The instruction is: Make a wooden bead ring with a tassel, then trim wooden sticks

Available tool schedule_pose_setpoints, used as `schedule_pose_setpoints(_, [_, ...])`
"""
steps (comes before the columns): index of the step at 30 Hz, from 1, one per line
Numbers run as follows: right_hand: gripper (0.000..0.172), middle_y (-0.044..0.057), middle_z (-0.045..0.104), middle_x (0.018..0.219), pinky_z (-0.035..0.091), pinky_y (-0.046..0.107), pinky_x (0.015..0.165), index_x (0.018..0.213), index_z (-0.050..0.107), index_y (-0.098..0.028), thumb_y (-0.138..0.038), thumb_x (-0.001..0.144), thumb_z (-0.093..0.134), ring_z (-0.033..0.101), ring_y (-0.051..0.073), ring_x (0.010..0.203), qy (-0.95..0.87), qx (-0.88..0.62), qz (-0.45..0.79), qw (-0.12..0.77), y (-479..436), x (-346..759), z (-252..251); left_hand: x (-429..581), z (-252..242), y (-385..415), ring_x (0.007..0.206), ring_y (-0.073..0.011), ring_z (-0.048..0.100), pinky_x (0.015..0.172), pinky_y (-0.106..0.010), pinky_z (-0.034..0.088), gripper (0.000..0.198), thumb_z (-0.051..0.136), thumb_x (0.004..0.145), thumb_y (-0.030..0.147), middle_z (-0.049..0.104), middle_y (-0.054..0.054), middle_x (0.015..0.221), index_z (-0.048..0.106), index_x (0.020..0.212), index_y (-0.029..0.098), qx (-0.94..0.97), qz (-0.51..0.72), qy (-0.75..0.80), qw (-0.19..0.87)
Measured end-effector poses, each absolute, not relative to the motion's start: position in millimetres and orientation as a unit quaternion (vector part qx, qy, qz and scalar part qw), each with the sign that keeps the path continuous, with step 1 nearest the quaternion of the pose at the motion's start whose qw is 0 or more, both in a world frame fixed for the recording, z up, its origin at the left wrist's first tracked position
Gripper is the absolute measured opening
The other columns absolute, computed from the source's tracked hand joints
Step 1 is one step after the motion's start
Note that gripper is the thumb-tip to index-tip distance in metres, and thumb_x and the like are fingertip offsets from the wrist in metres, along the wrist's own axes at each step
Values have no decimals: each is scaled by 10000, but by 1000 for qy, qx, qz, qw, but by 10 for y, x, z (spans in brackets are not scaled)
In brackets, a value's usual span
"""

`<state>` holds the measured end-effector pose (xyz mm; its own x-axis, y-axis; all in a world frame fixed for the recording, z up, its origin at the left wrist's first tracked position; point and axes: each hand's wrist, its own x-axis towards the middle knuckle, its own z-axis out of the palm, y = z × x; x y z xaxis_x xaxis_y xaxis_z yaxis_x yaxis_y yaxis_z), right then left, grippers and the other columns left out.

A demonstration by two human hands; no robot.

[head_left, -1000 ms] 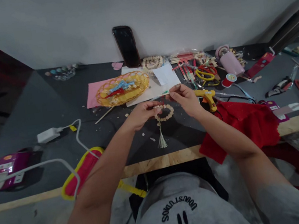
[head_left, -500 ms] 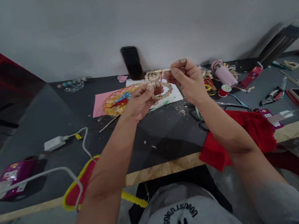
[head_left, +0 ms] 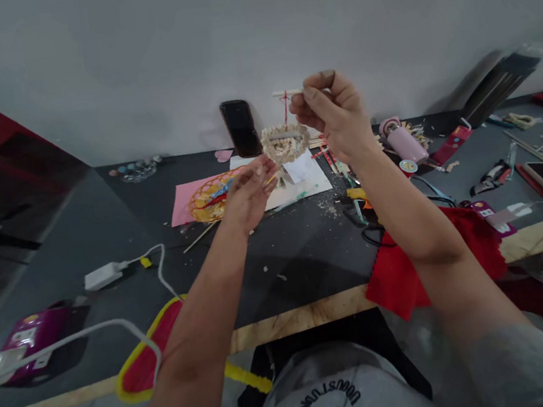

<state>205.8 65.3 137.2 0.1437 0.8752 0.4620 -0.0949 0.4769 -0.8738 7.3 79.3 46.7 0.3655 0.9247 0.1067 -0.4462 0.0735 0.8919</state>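
My right hand (head_left: pixel 332 114) is raised above the table, fingers pinched on a thin pale stick (head_left: pixel 286 93). From the stick a red thread hangs down to a ring-shaped ornament of small beige pieces (head_left: pixel 286 142) with a tassel below it. My left hand (head_left: pixel 250 193) sits lower and to the left, fingers loosely curled and apart, just under the ornament's tassel and holding nothing.
A dark table (head_left: pixel 299 253) with a wooden front edge carries a yellow wicker basket (head_left: pixel 210 197) on pink paper, a black phone (head_left: pixel 239 127) leaning on the wall, a yellow glue gun (head_left: pixel 357 195), a red cloth (head_left: pixel 425 256), a white charger (head_left: pixel 104 275) and scattered craft tools at right.
Both hands rose from the table. My right hand lifted the stick higher so the ornament now hangs from it, and my left hand let go of the ornament.
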Motion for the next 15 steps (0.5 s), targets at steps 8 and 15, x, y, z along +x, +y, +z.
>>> schedule_pose_setpoints(8, [339,-50,694,857,558,268,804,932,518,-257,-456,787,751,701,121,858,-555,-328,382,662,834,2137,1541,93,506,744,1115,-203,611,852,-298,506,393,813,682,382,692,-65,1145,700,1030,238,497,520,314,620])
schedule_pose_setpoints(15, [334,-58,691,863,539,281,802,941,498,-257,-452,804,732,679,101,832,-550,-346,379,659,979,2208,1535,168,583,781,1139,-207,599,862,-291,492,408,807,683,377,694,-73,1125,691,1039,213,512,518,328,602])
